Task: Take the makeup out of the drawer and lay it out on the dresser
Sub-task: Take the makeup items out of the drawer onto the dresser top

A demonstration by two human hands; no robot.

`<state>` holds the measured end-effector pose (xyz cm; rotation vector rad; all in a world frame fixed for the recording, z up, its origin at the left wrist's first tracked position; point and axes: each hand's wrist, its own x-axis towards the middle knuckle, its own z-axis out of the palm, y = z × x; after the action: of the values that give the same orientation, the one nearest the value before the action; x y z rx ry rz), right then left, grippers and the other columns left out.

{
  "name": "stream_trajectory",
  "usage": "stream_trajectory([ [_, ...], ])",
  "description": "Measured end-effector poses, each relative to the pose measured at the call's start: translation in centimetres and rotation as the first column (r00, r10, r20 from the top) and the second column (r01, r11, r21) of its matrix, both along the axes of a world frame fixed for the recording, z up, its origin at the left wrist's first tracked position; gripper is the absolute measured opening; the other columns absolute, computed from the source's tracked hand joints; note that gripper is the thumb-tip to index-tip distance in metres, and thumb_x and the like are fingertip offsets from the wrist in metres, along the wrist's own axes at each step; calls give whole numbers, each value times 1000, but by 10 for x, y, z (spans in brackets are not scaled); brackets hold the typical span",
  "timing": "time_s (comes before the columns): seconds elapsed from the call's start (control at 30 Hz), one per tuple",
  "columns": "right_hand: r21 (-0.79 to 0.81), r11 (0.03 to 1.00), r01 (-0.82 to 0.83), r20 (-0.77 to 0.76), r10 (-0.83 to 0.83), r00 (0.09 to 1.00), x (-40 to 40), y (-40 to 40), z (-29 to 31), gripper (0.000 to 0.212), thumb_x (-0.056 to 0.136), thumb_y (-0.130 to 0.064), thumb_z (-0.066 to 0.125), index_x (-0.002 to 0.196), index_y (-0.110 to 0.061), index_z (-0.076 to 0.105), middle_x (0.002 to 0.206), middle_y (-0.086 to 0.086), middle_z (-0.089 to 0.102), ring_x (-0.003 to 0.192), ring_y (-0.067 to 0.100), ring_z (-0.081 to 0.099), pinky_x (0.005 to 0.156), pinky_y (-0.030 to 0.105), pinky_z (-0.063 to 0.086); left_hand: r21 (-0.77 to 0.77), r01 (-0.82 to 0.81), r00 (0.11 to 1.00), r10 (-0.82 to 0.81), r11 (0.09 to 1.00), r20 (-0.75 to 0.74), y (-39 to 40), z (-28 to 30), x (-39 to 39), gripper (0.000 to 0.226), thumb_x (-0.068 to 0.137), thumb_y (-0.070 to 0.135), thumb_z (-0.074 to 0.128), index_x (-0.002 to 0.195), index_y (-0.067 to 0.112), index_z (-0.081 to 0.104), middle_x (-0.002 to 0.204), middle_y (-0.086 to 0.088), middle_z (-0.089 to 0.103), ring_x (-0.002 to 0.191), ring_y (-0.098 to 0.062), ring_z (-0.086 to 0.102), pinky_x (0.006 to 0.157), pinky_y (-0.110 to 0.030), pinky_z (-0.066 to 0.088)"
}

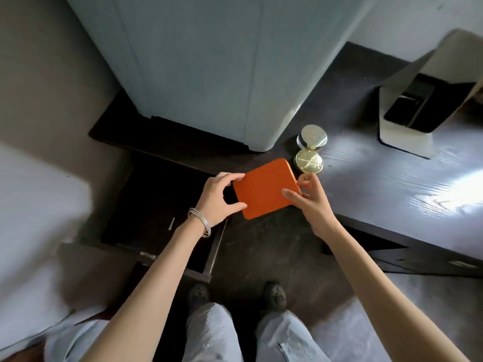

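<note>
Where the pale wall meets the dark furniture at the left, the open drawer [156, 212] juts out toward the person, its interior dark, with one small pale stick-like item [171, 223] lying on its floor; what it is cannot be made out. The drawer's front rail and right side rail stand close to the left forearm, which crosses above them and wears a silver bangle [200, 221] at the wrist.

The left hand [219, 198] pinches the left edge of a flat orange case [265, 189], thumb at the lower corner and fingers curled over the upper one. The case is held tilted, above the gap between the drawer and the front-left corner of the dresser top [392, 184]. The right hand [311, 199] grips the case's right edge, thumb lying on its face and fingers bent round the side.

Just beyond the case's far right corner, two round gold-lidded jars [311, 152] stand on the dresser, touching each other, near the base of a pale blue cabinet [209, 74] that rises behind. To the right of the jars the dark wood-grain top runs wide and bare, bright with glare, as far as a tilted mirror stand [418, 105] at the back right. The dresser's front edge slants down to the right, with a closed drawer front [423, 259] beneath it.
</note>
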<state>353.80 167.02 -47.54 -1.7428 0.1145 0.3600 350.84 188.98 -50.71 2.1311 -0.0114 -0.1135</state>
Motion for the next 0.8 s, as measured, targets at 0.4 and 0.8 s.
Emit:
stream_trajectory([
  [0.4, -252, 966, 61, 16, -59, 998, 15, -81, 7, 44, 85, -29, 66, 118, -17, 41, 112, 0, 54, 87, 8, 60, 63, 18, 56, -2, 59, 997, -59, 998, 40, -93, -5, 34, 62, 66, 10, 79, 122, 18, 56, 127, -1, 45, 106, -10, 47, 79, -13, 40],
  [0.8, -527, 845, -85, -106, 34, 994, 17, -122, 0, 56, 84, -37, 66, 129, -10, 46, 123, 9, 58, 103, 25, 61, 90, 39, 51, 4, 156, 988, -156, 988, -10, -120, -4, 45, 64, 72, 16, 77, 130, 20, 49, 132, 3, 43, 113, -8, 43, 84, -16, 41],
])
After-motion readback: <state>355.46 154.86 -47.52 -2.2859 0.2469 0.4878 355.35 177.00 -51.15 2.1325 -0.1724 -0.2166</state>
